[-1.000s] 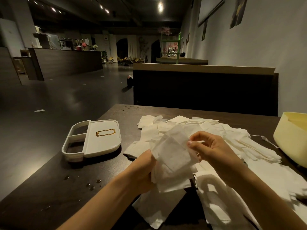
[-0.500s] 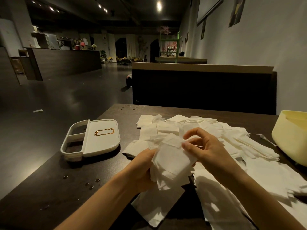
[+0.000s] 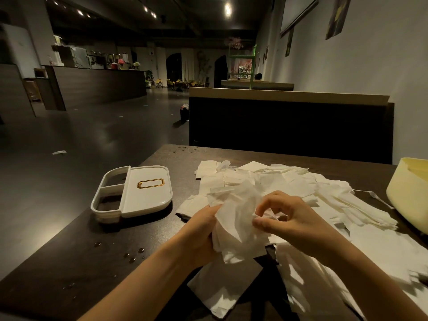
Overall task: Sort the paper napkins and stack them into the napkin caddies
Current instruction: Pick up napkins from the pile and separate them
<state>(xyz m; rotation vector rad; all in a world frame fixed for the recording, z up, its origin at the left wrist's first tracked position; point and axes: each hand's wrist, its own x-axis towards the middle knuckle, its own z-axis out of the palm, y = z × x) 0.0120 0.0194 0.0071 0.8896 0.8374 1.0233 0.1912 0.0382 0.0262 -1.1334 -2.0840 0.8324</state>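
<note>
Dim restaurant, dark wood table (image 3: 58, 262) in front, a dark booth back (image 3: 289, 128) just beyond it and a long counter (image 3: 97, 86) far off at left. A paper scrap (image 3: 59, 152) lies on the floor.

On the table's left part sits a white caddy (image 3: 148, 193), flat, w/ a gold label frame (image 3: 151, 183) on its lid. The lid covers the right portion; two open compartments show at the left end. A few water drops (image 3: 133, 254) lie near the table's front-left edge. A cream tub (image 3: 407, 193) stands at far right, partly cut off by the frame edge.

A loose napkin pile (image 3: 324, 193) spreads across centre and right of the table, sheets overlapping at all angles, reaching down to the near edge.

Left hand (image 3: 201, 230) grips a napkin bundle (image 3: 234, 223) from its left side, fingers wrapped behind & mostly hidden by paper. The bundle is held up over the pile's near-left part, sheets uneven, the top one crumpled.

Right hand (image 3: 294, 218) is at the bundle's right edge, fingers curled, thumb & forefinger tips close together, pinching the top sheet's edge. Other fingers tucked in, apart from the paper.
</note>
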